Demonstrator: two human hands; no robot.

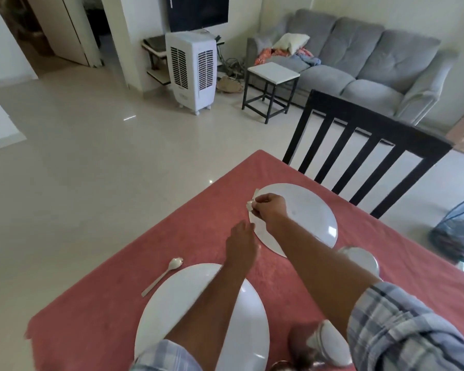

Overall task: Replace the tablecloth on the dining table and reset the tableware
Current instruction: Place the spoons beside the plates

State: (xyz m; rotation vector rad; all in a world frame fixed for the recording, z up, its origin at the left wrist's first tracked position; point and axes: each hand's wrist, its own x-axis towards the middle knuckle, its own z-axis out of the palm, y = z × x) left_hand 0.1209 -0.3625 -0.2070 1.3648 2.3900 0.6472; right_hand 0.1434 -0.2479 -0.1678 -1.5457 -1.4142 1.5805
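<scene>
Right hand [269, 207] pinches a spoon [253, 201] over the far plate's [310, 212] left rim.

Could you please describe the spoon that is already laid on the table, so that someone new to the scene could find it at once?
Start at the red tablecloth and find the near white plate, the one under the left forearm. The spoon lies on the cloth just off that plate's far left rim, bowl pointing away. It is the only cutlery lying free; the right hand holds another small pale piece over the far plate.

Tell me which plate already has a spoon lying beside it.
The near plate: a spoon lies on the cloth at its left. The far plate has none set down yet.
</scene>
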